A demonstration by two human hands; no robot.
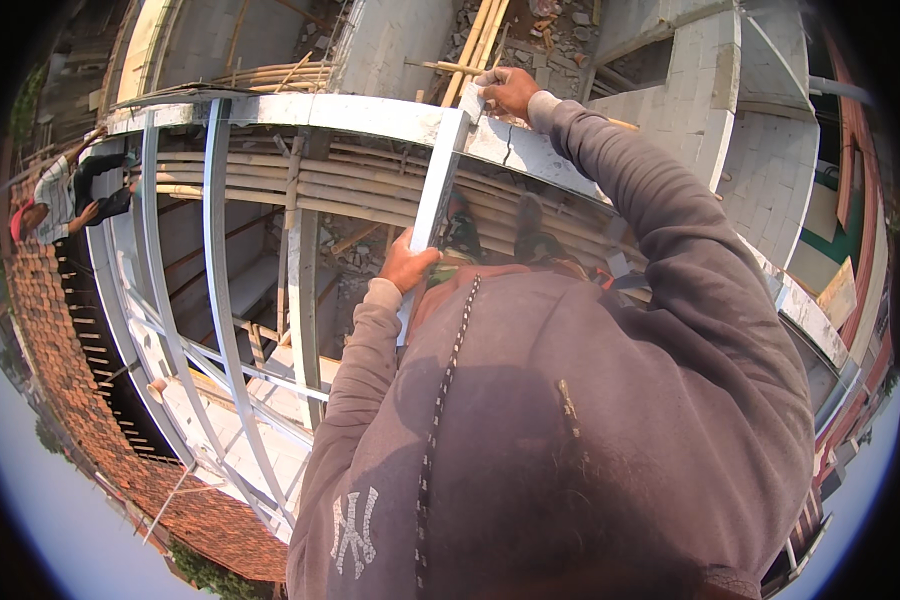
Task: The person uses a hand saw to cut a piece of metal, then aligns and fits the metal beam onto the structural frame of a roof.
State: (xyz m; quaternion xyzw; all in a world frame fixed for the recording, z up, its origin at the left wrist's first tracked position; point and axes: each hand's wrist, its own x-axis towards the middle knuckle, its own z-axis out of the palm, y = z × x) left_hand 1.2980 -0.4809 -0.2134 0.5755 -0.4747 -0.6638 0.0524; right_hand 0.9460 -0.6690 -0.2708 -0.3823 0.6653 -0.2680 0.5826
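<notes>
My left hand (408,262) is wrapped round a light-gauge metal channel (438,185), shiny and silver, that slants from my body up to the top of a pale wall. The channel's far end rests on or just over the wall's whitish top edge (370,115). Beyond that end, my right hand (510,92) is closed with fingertips pinched at a small pale piece (473,102) standing beside the channel. Whether the fingers grip this piece or something smaller cannot be made out. A dark crack runs down the wall edge below my right hand.
More metal channels (218,220) span the opening on the left. Bamboo poles (360,190) lie below the wall edge, with rubble (560,45) deeper down. A co-worker (60,195) sits at the far left near a tiled roof (70,340). Block walls (670,105) rise at right.
</notes>
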